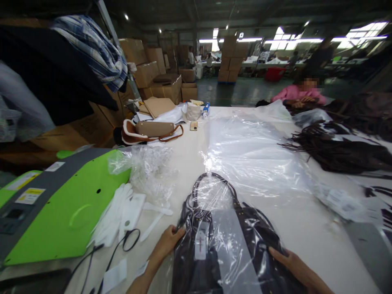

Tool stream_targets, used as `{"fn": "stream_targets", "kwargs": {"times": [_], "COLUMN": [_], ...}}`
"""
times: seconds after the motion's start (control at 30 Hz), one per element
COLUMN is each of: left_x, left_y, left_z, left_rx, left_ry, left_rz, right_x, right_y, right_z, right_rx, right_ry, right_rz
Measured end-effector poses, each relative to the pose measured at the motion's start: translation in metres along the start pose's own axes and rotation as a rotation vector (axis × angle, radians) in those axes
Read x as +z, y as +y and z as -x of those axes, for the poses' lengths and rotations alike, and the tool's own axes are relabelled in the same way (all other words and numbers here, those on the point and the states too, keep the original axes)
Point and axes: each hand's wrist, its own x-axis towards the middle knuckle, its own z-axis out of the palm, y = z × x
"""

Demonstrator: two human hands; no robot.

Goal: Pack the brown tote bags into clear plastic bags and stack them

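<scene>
At the left, a green and grey machine [82,200] stands at the table edge, with white gloves [112,216] lying against it, apparently to leave the middle of the white table [190,159] to the work. Crumpled clear film [150,167] lies just behind the gloves. The left hand [170,243] grips the left edge of a dark bag [186,265] through its clear plastic cover [214,192], thumb on top; this hold probably keeps the side steady. The bag lies at the near middle of the table, directly before the person, its handles pointing away. A white tag [200,245] and a grey strip [232,249] lie on its front beneath the cover. The right hand [289,261] rests at the right edge, one digit extended on the film; the other fingers are hidden, so their closure cannot be told. Flat clear plastic sheets [245,143] lie beyond the bag, presumably within easy reach. Farther right, dark fringed goods [346,151] lie heaped.
</scene>
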Motion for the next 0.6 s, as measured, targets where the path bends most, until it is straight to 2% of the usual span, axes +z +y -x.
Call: {"fn": "stream_targets", "kwargs": {"times": [0.1, 0.17, 0.2, 0.3, 0.37, 0.43, 0.53, 0.6], "left_x": [0.010, 0.013, 0.012, -0.003, -0.029, -0.066, -0.135, -0.185], "left_y": [0.013, 0.028, 0.036, 0.060, 0.080, 0.104, 0.151, 0.187], "left_z": [0.008, 0.015, 0.019, 0.029, 0.033, 0.035, 0.028, 0.012], "left_rx": [-0.069, -0.061, -0.041, 0.066, 0.140, 0.166, 0.192, 0.246], "left_ry": [-0.196, -0.313, -0.325, -0.238, -0.192, -0.154, -0.063, 0.036], "left_rz": [0.394, 0.588, 0.634, 0.621, 0.588, 0.578, 0.485, 0.373], "right_x": [0.008, 0.013, 0.016, 0.029, 0.040, 0.054, 0.088, 0.117], "right_y": [0.003, 0.003, 0.001, -0.010, -0.026, -0.052, -0.109, -0.156], "right_z": [0.000, 0.003, 0.005, 0.014, 0.019, 0.021, 0.013, -0.002], "right_rx": [-0.049, -0.089, -0.104, -0.133, -0.144, -0.171, -0.284, -0.398], "right_ry": [0.091, 0.166, 0.195, 0.222, 0.176, 0.100, -0.015, -0.070], "right_rz": [0.008, 0.004, 0.001, -0.048, -0.130, -0.207, -0.286, -0.324]}}
